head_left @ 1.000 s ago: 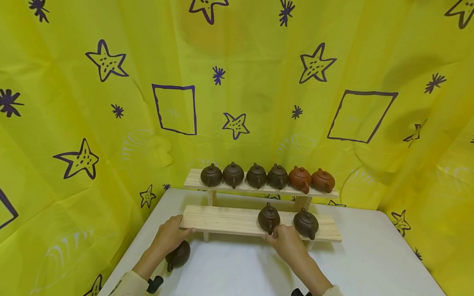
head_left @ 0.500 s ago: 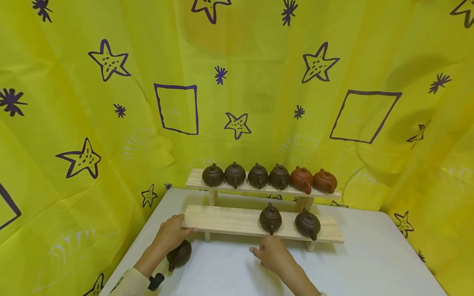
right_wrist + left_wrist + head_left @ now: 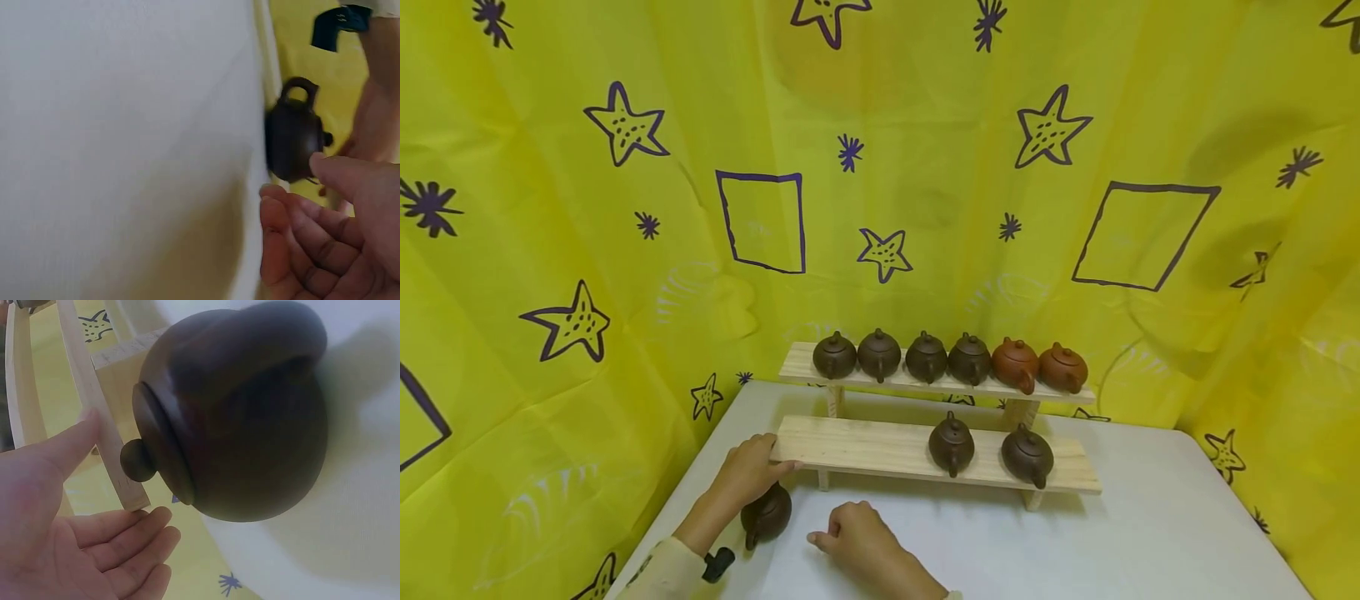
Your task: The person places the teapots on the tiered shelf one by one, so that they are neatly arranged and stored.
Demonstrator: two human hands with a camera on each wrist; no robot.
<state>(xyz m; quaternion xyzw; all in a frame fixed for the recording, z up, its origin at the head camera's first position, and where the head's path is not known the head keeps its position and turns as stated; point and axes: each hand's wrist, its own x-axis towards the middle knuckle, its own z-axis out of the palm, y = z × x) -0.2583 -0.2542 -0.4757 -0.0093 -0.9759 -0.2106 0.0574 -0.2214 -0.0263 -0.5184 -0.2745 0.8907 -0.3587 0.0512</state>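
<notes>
My left hand (image 3: 745, 475) holds the left end of the lower wooden shelf (image 3: 850, 443), thumb along the front edge and fingers at the board's end. Below that hand, a dark brown teapot (image 3: 767, 515) stands on the white table, partly covered by the hand in the head view. In the left wrist view the same teapot (image 3: 244, 437) shows its knobbed lid and handle close up. My right hand (image 3: 865, 542) is over the table right of this teapot, fingers loosely bent, holding nothing. Two dark teapots, one (image 3: 951, 446) near mid-shelf and another (image 3: 1027, 457) farther right, sit on the lower shelf.
Behind, a raised upper shelf (image 3: 801, 360) bears a row of several dark teapots (image 3: 879, 357) and two reddish-brown ones, a left one (image 3: 1015, 364) and a right one (image 3: 1063, 368). A yellow patterned curtain (image 3: 925, 192) surrounds the white table (image 3: 1138, 508).
My right hand has let go of the teapot near the middle of the lower shelf and moved left and toward me, near the tabletop teapot. The left hand stays at the shelf's end.
</notes>
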